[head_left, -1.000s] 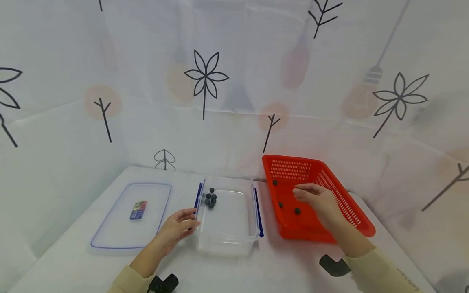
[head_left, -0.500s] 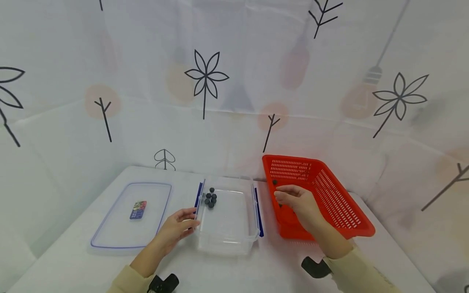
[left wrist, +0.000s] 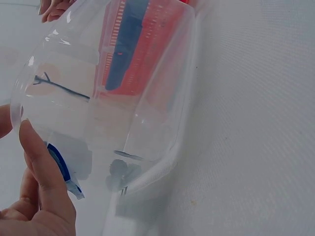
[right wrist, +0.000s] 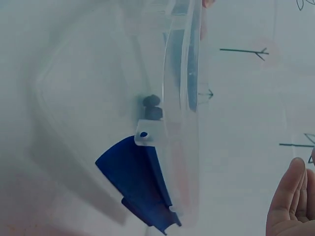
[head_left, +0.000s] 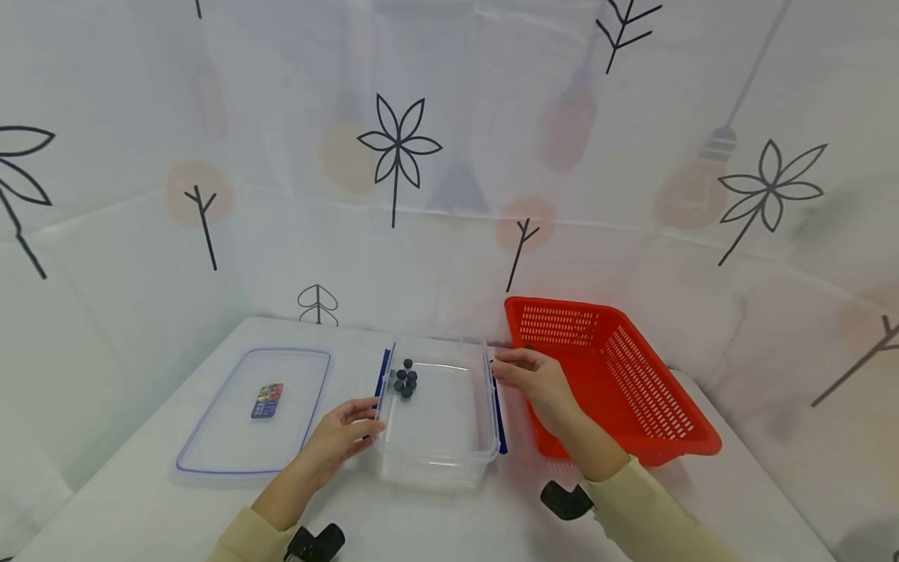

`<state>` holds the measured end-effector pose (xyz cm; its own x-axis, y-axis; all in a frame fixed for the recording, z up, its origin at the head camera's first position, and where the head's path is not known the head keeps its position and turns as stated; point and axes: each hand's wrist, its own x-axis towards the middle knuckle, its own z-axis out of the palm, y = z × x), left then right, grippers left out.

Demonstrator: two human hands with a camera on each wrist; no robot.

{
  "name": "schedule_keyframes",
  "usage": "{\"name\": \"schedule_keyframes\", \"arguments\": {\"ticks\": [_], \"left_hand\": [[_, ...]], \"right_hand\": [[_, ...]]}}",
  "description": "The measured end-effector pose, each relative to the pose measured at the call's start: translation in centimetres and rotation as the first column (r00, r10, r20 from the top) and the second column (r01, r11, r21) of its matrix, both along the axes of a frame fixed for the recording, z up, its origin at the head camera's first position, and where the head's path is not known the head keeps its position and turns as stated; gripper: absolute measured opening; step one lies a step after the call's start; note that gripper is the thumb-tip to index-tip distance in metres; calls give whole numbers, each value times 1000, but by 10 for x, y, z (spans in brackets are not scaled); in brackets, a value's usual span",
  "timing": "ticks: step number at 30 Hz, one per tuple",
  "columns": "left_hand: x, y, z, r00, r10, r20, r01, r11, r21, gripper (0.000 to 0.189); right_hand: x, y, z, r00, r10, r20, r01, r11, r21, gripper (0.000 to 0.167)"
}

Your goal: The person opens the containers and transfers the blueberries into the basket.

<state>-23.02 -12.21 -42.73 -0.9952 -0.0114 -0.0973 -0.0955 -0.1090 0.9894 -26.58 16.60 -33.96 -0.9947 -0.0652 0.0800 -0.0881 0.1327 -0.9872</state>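
Observation:
A clear plastic box [head_left: 431, 472] with blue side clips stands mid-table. My left hand [head_left: 337, 437] pinches its left rim; the left wrist view shows the thumb [left wrist: 37, 147] and a finger on either side of the rim. Several small dark balls, like blueberries [head_left: 406, 382], lie in the box's left part. My right hand [head_left: 537, 386] is at the box's right rim with thumb and fingertips drawn close together. Whether something sits between them is hidden, in the right wrist view too. Right of the box is a red perforated basket [head_left: 632, 390], partly covered by that hand.
A clear lid [head_left: 218, 445] with a blue edge and a colourful label [head_left: 267, 400] lies flat on the left of the white table [head_left: 126, 499]. One blue clip [right wrist: 135, 182] hangs outward from the box's right side. A patterned cloth [head_left: 449, 257] closes off the back.
My right hand has moved left from over the red basket to the box's right rim. My left hand keeps its hold on the box, and the balls inside have not moved.

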Motion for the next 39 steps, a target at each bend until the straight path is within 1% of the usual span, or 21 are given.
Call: {"name": "schedule_keyframes", "arguments": {"ticks": [5,10,13,19,23,25,29,33,37,39], "left_hand": [[0,-1,1,1000,2,-5,-2,1000,-3,41],[0,-4,0,1000,2,-7,-2,1000,1,42],[1,-7,0,1000,4,-10,-4,1000,5,44],[1,-10,-3,1000,15,-2,-15,1000,9,45],[1,-11,-4,1000,16,2,-16,1000,13,44],[1,-11,-4,1000,16,-2,-16,1000,10,43],[0,-10,-5,1000,8,-14,-8,1000,8,43],[-2,-7,-7,1000,-19,-15,19,1000,11,46],[-4,-3,-7,1000,-17,-10,17,1000,10,45],[-4,-2,-6,1000,-10,-9,10,1000,6,44]], "right_hand": [[-8,-14,2,1000,21,-5,-21,1000,7,37],[-17,-31,9,998,50,23,-51,998,34,34],[-25,-42,14,997,63,43,-63,998,15,32],[-48,-64,17,991,73,112,-65,995,-80,31],[-65,-76,15,985,34,168,-16,994,-108,28],[-74,-81,13,983,17,184,3,994,-111,27],[-90,-89,9,980,27,195,-12,997,-76,30],[-107,-92,2,981,46,186,-49,999,14,32],[-120,-95,-7,983,95,160,-114,987,114,31],[-124,-96,-13,980,132,148,-157,972,174,29]]}}
